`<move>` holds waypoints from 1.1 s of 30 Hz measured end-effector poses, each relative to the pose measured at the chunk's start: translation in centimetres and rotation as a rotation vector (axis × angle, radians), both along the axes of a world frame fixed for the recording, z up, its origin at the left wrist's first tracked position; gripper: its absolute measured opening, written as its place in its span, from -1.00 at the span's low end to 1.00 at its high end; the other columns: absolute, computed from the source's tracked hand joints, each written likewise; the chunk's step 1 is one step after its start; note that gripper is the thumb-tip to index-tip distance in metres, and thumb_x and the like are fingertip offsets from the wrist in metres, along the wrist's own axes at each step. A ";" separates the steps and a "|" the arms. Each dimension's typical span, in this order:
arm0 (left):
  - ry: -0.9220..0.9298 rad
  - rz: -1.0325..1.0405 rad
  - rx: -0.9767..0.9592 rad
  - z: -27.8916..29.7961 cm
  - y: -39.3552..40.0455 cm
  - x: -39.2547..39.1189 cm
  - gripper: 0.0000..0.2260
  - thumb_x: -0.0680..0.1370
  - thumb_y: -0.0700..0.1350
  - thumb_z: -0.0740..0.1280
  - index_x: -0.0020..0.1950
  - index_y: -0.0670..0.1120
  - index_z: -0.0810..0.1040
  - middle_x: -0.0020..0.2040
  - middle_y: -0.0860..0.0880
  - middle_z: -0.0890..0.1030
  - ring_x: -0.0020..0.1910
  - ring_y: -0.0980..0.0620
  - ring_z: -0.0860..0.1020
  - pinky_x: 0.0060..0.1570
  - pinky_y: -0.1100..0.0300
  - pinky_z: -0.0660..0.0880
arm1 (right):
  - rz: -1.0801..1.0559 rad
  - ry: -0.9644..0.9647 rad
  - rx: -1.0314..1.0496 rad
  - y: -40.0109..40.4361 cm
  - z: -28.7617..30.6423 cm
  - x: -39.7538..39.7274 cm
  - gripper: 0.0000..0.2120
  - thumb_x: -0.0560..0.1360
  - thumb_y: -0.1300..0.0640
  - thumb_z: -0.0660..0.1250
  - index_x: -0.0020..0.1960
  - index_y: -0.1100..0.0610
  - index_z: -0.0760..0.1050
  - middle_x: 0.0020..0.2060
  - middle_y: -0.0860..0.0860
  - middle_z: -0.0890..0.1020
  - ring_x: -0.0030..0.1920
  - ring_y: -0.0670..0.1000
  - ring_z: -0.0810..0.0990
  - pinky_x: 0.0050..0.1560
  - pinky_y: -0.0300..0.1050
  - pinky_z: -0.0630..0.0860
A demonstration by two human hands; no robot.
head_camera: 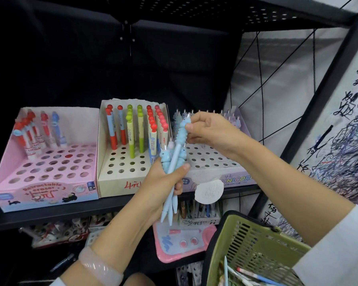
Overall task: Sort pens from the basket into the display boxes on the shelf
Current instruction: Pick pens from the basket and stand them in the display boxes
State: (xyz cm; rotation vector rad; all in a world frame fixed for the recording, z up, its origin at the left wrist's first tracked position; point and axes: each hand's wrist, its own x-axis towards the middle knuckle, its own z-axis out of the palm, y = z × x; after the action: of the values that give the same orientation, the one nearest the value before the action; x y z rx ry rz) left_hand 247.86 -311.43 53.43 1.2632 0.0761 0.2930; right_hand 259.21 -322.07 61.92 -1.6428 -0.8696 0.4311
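Here we grip a bundle of blue pens (171, 182) in our left hand (163, 183). Just above it, our right hand (207, 129) pinches one blue unicorn pen (181, 137) before the unicorn box (225, 178); the green basket (254, 244) hangs below.

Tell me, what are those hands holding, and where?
Left hand grips a bunch of blue pens mid-barrel; right hand pinches one pen's blue animal top.

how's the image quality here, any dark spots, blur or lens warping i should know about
Head view: the back of the shelf above the display boxes is almost black, detail lost; the pens in the left hand and right hand are evenly lit and readable; the lower shelf stock at bottom left is dim and soft; wide-angle bending shows in the slanted shelf frame at right; the green basket is cropped.
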 end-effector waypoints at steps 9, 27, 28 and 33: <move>0.035 -0.010 0.019 -0.4 0.1 -0.3 -0.90 0.54 -0.21 0.30 0.03 -0.15 0.45 -0.34 -0.01 0.42 -0.51 0.16 0.34 -0.53 0.34 0.32 | -0.643 -0.454 0.110 0.3 2.2 4.5 -0.89 0.54 0.15 0.29 0.04 0.12 0.39 -0.18 -0.01 0.59 -0.20 -0.04 0.61 -0.16 -0.22 0.56; 0.038 -0.021 0.077 -0.8 1.0 -1.0 -0.94 0.52 -0.15 0.34 -0.08 -0.09 0.47 -0.42 0.04 0.50 -0.49 0.13 0.38 -0.50 0.32 0.36 | -0.670 -0.659 -0.200 3.1 -0.2 6.9 -0.79 0.54 0.12 0.29 0.09 0.24 0.42 -0.15 0.14 0.60 -0.19 0.07 0.56 -0.17 -0.11 0.49; 0.040 -0.024 0.071 -0.8 1.0 -1.1 -0.94 0.52 -0.15 0.34 -0.09 -0.09 0.47 -0.43 0.04 0.48 -0.50 0.13 0.37 -0.51 0.32 0.35 | -0.669 -0.645 -0.185 3.1 -0.3 6.9 -0.79 0.54 0.12 0.29 0.09 0.24 0.42 -0.14 0.14 0.61 -0.18 0.07 0.56 -0.16 -0.10 0.50; 0.038 -0.021 0.079 -0.7 0.9 -1.3 -0.94 0.52 -0.18 0.34 -0.08 -0.09 0.46 -0.46 0.08 0.45 -0.52 0.15 0.34 -0.53 0.33 0.32 | -0.667 -0.639 -0.193 3.2 -0.2 6.8 -0.80 0.54 0.12 0.28 0.08 0.22 0.42 -0.14 0.12 0.60 -0.21 0.02 0.54 -0.16 -0.11 0.50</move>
State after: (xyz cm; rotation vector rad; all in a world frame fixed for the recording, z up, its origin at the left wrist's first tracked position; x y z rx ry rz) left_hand 246.61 -310.48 52.71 1.3475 0.0837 0.2560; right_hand 266.03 -318.86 61.68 -2.1694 -0.6755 -0.5163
